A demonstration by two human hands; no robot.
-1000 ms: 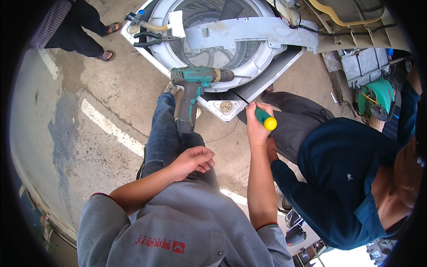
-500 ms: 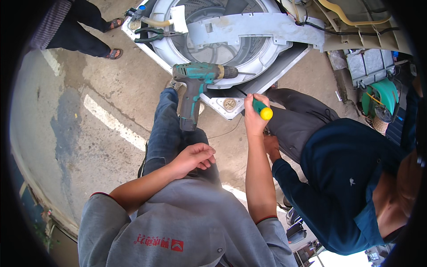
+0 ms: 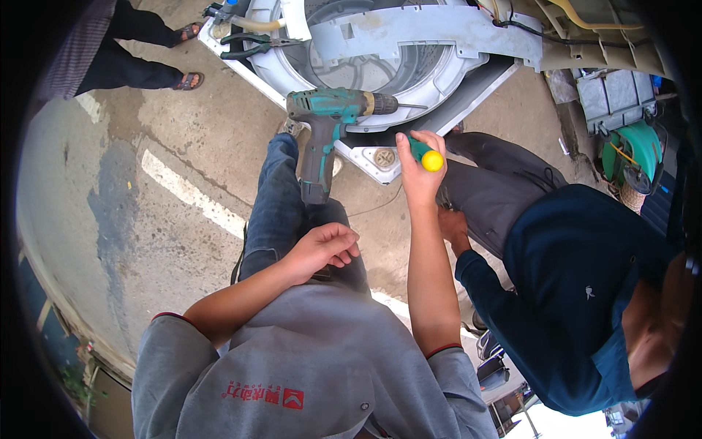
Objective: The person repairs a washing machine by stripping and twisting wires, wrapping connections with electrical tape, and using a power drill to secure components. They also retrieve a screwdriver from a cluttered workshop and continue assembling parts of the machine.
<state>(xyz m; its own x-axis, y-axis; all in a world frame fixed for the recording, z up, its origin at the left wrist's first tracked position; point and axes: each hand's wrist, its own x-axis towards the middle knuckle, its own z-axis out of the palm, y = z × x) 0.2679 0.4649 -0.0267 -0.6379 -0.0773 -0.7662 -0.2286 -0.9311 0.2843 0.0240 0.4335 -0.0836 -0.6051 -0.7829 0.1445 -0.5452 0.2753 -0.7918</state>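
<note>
Right hand (image 3: pixel 418 172) raised, fist closed round a screwdriver (image 3: pixel 425 155); left hand (image 3: pixel 324 249) rests loosely curled, empty

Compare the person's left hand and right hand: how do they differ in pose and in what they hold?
The right hand is raised, gripping a screwdriver with a green and yellow handle; the left hand holds nothing. The right hand is near the washing machine; the left hand rests low on the thigh, loosely curled. Both are bare.
</note>
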